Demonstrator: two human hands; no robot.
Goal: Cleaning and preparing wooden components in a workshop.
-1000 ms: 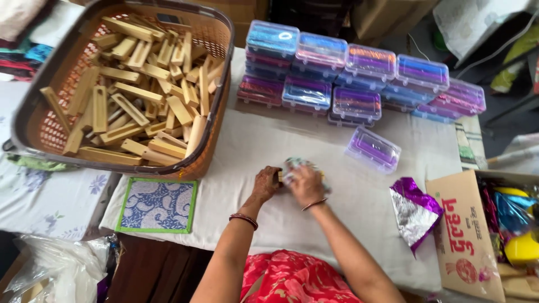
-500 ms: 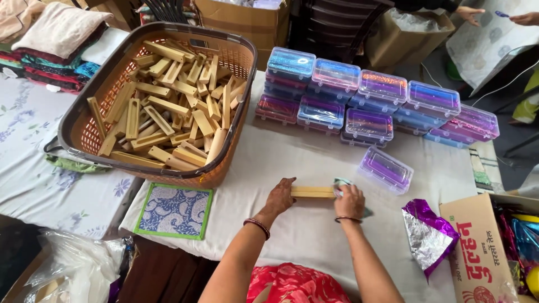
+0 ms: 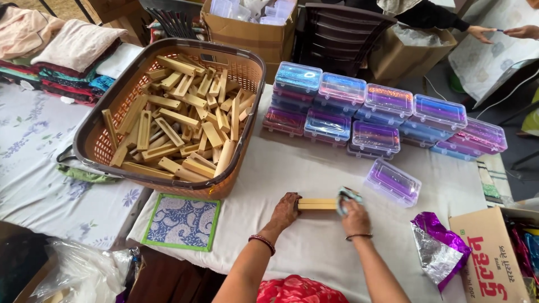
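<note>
A wooden block is pinned flat on the bench by the closed left hand, so it's steadied while a cloth, gripped in the right hand, gets pressed at its 3 o'clock end.

A wooden block lies flat on the white-covered worktop. The left hand holds its left end; the right hand presses a small cloth against its right end. A brown basket filled with similar wooden blocks stands to the upper left. Stacked clear plastic boxes with purple contents line the far edge. One single plastic box sits just right of the cloth. A crumpled purple foil wrapper lies at the right.
</note>
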